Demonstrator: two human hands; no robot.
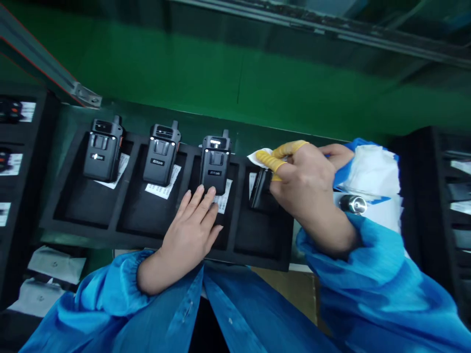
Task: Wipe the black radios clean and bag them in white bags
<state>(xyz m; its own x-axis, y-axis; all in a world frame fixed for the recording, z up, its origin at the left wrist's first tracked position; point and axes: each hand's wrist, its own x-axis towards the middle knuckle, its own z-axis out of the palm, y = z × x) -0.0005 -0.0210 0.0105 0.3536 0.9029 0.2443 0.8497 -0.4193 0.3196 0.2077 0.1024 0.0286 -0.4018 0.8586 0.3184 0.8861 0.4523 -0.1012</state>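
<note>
A black foam tray (121, 225) lies before me with several compartments. Three black radio-like devices stand in its left compartments: one at the far left (101, 151), one beside it (161, 154), a third (215, 164), each with a white label slip under it. My left hand (191, 228) lies flat with fingers stretched, fingertips at the base of the third device. My right hand (307, 179), with yellow finger cots on two fingers, grips a fourth black device (261, 190) in the rightmost compartment and pinches a white cloth (259, 157) against its top.
More black trays with labelled parts stand at the far left (14, 162) and far right (451, 196). A shiny metal cylinder (352, 204) and white cloths (371, 171) lie to the right. White bags (55, 264) lie lower left. A green surface (257, 83) runs behind.
</note>
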